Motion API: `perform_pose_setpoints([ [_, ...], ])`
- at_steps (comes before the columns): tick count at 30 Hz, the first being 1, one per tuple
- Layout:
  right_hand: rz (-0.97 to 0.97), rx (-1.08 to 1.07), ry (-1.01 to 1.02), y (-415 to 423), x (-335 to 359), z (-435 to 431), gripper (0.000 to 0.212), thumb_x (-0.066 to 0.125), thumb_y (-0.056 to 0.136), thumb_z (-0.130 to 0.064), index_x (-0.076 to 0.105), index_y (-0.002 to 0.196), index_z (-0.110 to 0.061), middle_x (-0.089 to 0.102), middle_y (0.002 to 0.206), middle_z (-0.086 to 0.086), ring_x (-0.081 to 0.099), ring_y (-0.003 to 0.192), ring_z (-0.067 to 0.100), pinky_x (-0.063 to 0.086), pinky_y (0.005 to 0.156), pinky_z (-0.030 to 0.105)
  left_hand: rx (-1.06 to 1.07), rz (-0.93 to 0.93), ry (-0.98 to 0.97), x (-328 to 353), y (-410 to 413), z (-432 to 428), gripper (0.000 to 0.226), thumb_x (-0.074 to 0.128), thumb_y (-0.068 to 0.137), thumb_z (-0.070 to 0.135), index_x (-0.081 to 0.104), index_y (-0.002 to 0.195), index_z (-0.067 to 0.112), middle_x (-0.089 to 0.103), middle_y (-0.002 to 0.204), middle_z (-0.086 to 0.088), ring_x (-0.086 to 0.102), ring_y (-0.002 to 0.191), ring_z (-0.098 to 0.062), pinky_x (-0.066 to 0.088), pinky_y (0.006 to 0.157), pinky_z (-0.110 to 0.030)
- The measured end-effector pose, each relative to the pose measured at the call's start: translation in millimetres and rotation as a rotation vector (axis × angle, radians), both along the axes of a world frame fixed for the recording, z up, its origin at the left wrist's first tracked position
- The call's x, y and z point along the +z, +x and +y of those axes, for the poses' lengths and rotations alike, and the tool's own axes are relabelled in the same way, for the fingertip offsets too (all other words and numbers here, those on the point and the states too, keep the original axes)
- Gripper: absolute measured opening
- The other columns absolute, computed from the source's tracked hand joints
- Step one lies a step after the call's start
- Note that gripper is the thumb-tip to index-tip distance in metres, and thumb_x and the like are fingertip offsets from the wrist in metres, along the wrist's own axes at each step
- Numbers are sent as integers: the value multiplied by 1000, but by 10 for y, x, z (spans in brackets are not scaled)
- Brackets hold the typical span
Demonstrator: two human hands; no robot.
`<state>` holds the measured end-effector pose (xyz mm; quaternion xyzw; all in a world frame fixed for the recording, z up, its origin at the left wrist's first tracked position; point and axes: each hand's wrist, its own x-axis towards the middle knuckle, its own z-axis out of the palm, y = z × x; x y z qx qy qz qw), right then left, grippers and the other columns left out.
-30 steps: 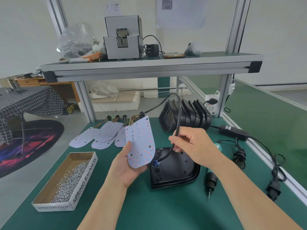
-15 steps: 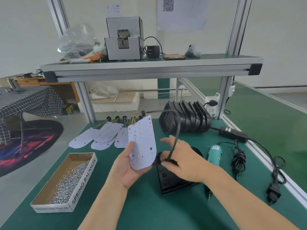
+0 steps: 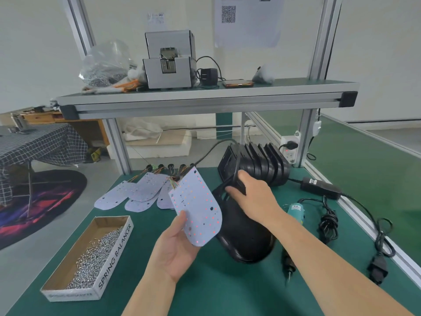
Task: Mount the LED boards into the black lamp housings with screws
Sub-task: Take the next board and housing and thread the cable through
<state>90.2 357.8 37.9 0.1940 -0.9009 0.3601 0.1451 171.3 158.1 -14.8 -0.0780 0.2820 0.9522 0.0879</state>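
Observation:
My left hand holds a white LED board upright by its lower edge, its wired end pointing away from me. Right of it, my right hand grips the top edge of a black lamp housing, which is tipped up on the green mat with its rounded back toward me. A black cable runs from the board's far end toward the housing. Several more LED boards lie flat at the back left. A row of black housings stands behind my right hand.
A cardboard box of screws sits at front left. An electric screwdriver lies right of the housing, with its power brick and coiled cord further right. An aluminium shelf spans above.
The housing has been tipped up from lying flat onto its edge. My right hand moved from the cable to the housing's top edge. The left hand kept hold of the board.

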Motion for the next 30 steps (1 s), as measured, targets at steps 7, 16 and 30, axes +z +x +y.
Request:
perform_pose_setpoints([
  [7,-49,-146,-108,92,76,-137,28,65,91,-38,40,82,-28,49,71,-3,43,66,22,37,62,38,-66,90,-184,108,-17,219,35,57,94,26,72,123,12,65,134,-12,66,119,-28,60,85,-42],
  [16,-884,602,-821,199,141,194,63,39,100,-57,54,143,-13,61,139,13,58,128,28,44,110,42,-58,51,-219,273,-24,163,48,63,86,23,65,129,3,69,125,-17,73,103,-31,61,72,-42],
  [30,-293,-408,707,-224,-459,732,24,40,105,-19,61,108,-9,47,111,8,53,108,27,49,85,34,63,125,-277,479,2,-273,48,48,74,6,68,117,4,73,113,-17,73,91,-36,61,68,-47],
])
